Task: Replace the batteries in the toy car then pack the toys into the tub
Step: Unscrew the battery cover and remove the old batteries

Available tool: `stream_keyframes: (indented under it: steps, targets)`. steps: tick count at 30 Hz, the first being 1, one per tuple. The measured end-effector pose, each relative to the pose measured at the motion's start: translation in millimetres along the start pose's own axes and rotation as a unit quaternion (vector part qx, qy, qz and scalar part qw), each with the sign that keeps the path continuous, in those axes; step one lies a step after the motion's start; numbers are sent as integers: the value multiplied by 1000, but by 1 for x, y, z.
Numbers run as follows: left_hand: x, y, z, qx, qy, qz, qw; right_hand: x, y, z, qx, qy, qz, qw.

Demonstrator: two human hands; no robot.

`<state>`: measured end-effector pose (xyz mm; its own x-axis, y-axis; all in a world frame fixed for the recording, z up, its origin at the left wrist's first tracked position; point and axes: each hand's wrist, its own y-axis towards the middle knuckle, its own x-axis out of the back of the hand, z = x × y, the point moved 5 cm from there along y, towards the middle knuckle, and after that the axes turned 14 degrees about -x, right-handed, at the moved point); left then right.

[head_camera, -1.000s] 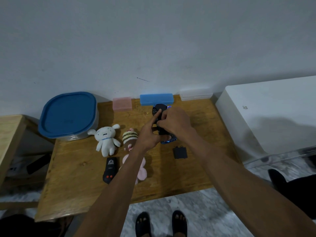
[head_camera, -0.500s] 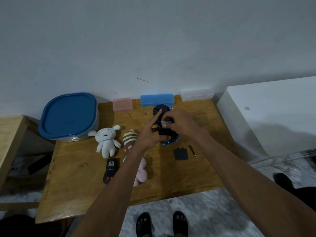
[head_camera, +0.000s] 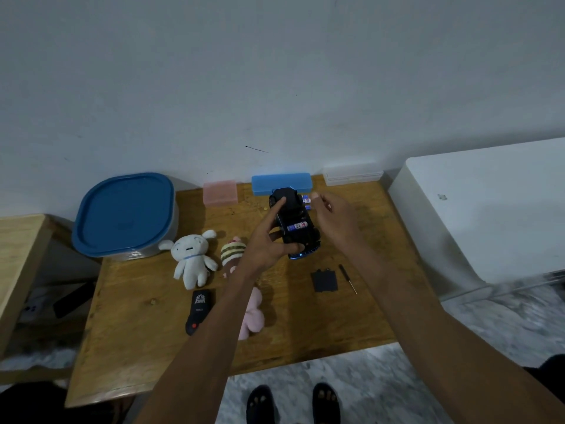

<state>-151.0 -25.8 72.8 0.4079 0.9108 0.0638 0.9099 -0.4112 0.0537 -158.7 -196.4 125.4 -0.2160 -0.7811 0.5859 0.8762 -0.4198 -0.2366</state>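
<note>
Black plastic makes the toy car (head_camera: 293, 223), so I judge it light and stiff, with a smooth shell that may slip a little. It is turned upside down above the wooden table (head_camera: 143, 332), near the back edge. The best hold, I think, is across its two ends, as now, so the open compartment in the middle remains free.

The left hand (head_camera: 269, 243) grips the car: the forefinger lies along the far part of the underside and the thumb presses near the blue front end. One battery (head_camera: 296, 226) sits in the open compartment. The right hand (head_camera: 333, 221) is just beside the car on its right, fingers half curled, and pinches two small batteries (head_camera: 306, 201) between thumb and fingertips. These batteries are small and round, so they can roll away if they are dropped.

On the table, near the right forearm, lie the black battery cover (head_camera: 324, 281) and a thin screwdriver (head_camera: 347, 278), both apart from the hands. The tub (head_camera: 125, 215) stands at the back left with its blue lid on. The white plush (head_camera: 191, 260), a striped plush (head_camera: 234, 255) and the black remote (head_camera: 198, 310) lie between the tub and the left arm, not packed yet.
</note>
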Motion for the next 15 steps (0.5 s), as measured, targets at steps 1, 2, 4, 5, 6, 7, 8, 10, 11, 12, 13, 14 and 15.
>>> stream_keyframes:
  steps: [1, 2, 4, 5, 6, 7, 8, 10, 11, 12, 13, 14, 15]
  targets:
    - [0, 0, 0, 0, -2, -2, 1000, 0, -1, -3, -4, 3, -8, 1000]
    - [0, 1, 0, 0, -4, -5, 1000, -1, 0, -6, -6, 9, -9, 1000]
    - [0, 2, -1, -6, 0, -9, 1000, -4, 0, -12, -3, 8, -7, 1000]
    - [1, 2, -2, -11, 3, -9, 1000, -5, 0, -15, -3, 5, -7, 1000]
    - [1, 2, -3, -14, 5, -9, 1000, -6, -1, -18, -6, 7, -10, 1000]
    - [1, 2, -3, -15, 6, -9, 1000, -7, -2, -20, -9, 11, -12, 1000]
    - [2, 3, -4, -17, 7, -8, 1000, -8, -3, -21, -14, 16, -14, 1000]
    - [2, 3, -4, -24, 13, -9, 1000, -9, -6, -22, -21, 21, -28, 999]
    - [1, 3, -4, -28, 13, -13, 999, -9, -8, -21, -21, 22, -37, 999]
    - [1, 3, -4, -30, 10, -18, 999, -10, -8, -20, -21, 24, -46, 998]
    - [1, 3, -4, -31, 6, -23, 999, -10, -9, -19, -21, 27, -55, 998]
    - [0, 3, -4, -31, 1, -28, 999, -11, -10, -19, -24, 27, -63, 997]
    - [0, 2, -4, -31, -1, -31, 999, -11, -11, -18, -30, 23, -72, 997]
